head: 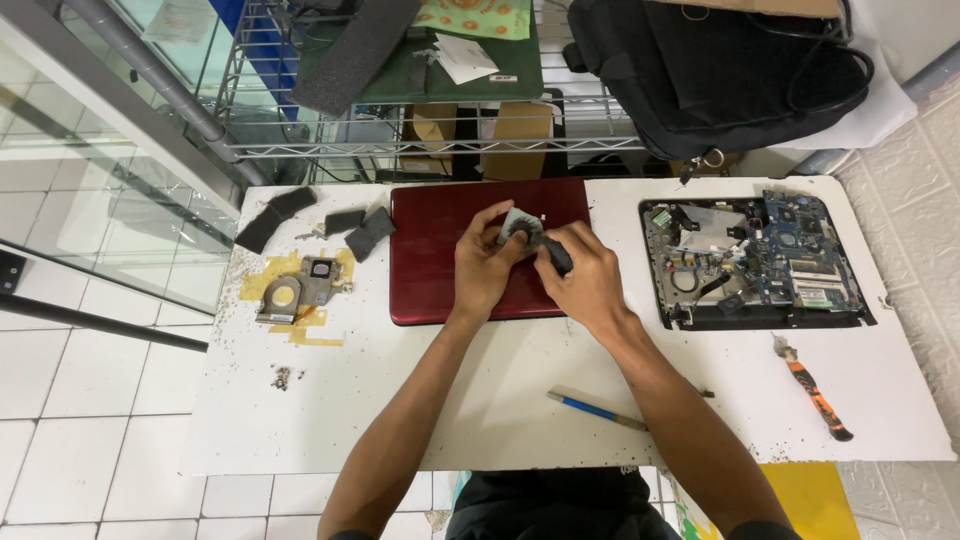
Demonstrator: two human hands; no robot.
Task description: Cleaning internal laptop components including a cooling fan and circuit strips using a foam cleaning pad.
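Both hands meet over the red laptop lid at desk centre. Left hand grips a small grey fan part — right hand clenched round a dark tool handle pressed vs. the part. Opened laptop base lies well to the right; orange screwdriver nr it.

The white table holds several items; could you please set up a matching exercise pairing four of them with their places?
Things:
1. red laptop lid
2. opened laptop base
3. orange-handled screwdriver
4. heatsink and fan assembly

Places:
A. at the table's left, on yellow tape
B. under both hands, table centre
C. at the right, toward the far edge
D. at the right, nearer the front edge

Pairs: 1-B, 2-C, 3-D, 4-A
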